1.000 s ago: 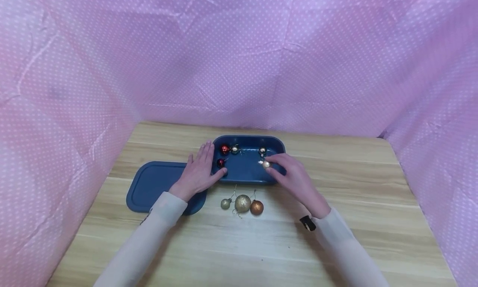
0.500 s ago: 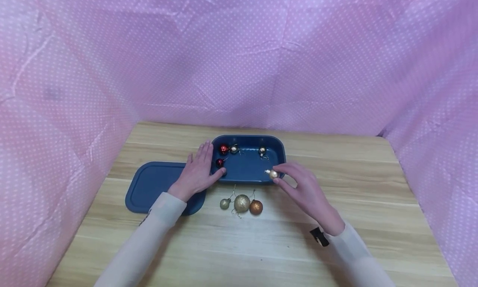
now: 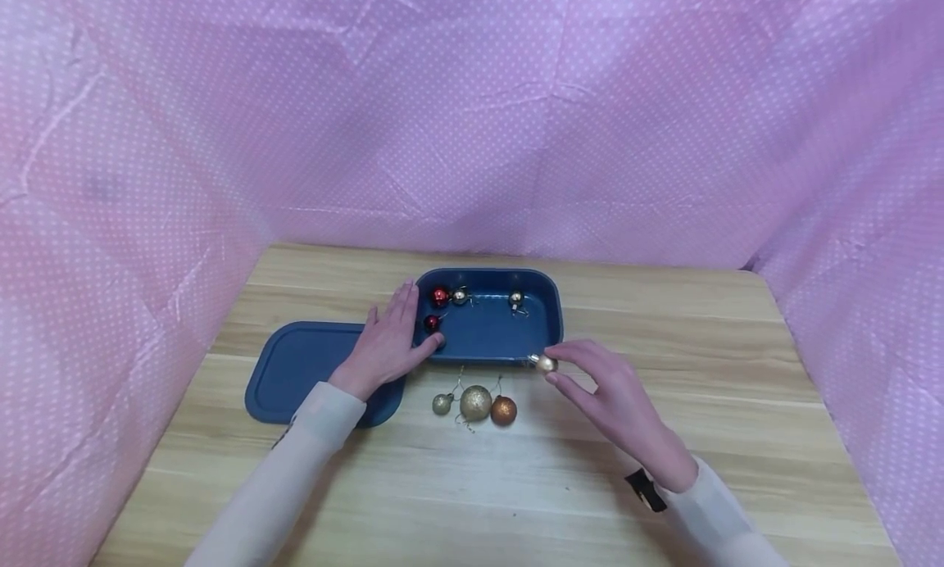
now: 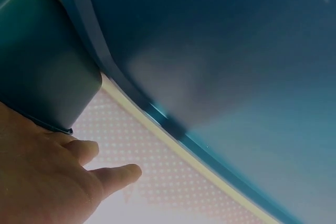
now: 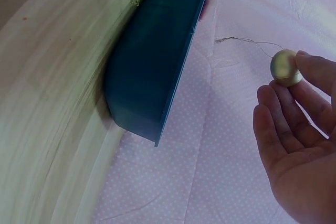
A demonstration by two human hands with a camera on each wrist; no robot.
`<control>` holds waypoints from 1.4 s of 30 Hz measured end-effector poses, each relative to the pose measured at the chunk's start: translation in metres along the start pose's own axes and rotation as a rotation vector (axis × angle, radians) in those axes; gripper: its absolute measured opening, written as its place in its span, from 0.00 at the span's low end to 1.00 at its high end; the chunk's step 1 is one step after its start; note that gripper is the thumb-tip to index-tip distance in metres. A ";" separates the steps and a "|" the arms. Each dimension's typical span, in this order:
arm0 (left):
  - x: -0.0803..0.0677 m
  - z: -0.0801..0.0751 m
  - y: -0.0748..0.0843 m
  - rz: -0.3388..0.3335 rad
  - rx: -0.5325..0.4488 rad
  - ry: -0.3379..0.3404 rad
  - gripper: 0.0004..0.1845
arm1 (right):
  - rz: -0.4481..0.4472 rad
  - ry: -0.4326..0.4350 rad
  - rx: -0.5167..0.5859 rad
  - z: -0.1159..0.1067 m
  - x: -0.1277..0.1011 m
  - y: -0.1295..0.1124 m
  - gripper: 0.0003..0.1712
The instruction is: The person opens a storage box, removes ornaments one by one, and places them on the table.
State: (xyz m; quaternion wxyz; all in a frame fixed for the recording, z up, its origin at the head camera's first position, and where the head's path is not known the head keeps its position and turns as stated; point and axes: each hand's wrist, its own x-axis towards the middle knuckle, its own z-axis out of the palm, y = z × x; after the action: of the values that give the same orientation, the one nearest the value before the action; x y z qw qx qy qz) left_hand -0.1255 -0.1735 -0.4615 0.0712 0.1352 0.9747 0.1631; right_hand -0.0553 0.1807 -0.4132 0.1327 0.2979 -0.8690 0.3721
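A blue box [image 3: 494, 337] lies at the back of the table, holding two red baubles and two shiny gold ones. My left hand [image 3: 386, 346] rests on its left end, fingers straight, thumb over the near rim. Between thumb and fingertips my right hand [image 3: 615, 395] pinches a small pale gold bauble [image 3: 546, 364], just outside the box's near right corner. In the right wrist view this gold bauble [image 5: 286, 68] has a thin string trailing from it, and it is held apart from the box [image 5: 152, 61].
In front of the box lie a small greenish glitter bauble [image 3: 442, 404], a larger gold glitter bauble [image 3: 475, 403] and a copper bauble [image 3: 504, 410]. The blue lid [image 3: 295, 374] lies to the left, under my left wrist. Pink dotted cloth [image 3: 516, 141] surrounds the wooden table [image 3: 457, 501].
My right hand has lifted the pale gold bauble out of the box, moving it toward me and slightly right past the near rim. The left hand stays on the box.
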 end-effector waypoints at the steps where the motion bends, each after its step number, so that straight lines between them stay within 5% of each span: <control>1: 0.000 0.000 0.000 -0.001 0.000 -0.001 0.54 | 0.001 -0.002 -0.002 -0.001 -0.002 0.000 0.20; 18: 0.002 -0.002 0.002 0.010 0.006 0.007 0.54 | -0.043 -0.022 -0.010 -0.007 -0.019 0.001 0.21; 42: 0.002 -0.001 0.002 0.003 0.033 0.004 0.54 | -0.016 -0.173 -0.013 0.025 -0.035 0.021 0.20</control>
State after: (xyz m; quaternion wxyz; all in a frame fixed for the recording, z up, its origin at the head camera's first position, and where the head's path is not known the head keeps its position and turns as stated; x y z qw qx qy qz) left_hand -0.1267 -0.1716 -0.4606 0.0669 0.1373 0.9772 0.1472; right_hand -0.0415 0.1888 -0.4581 0.0618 0.3351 -0.8772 0.3384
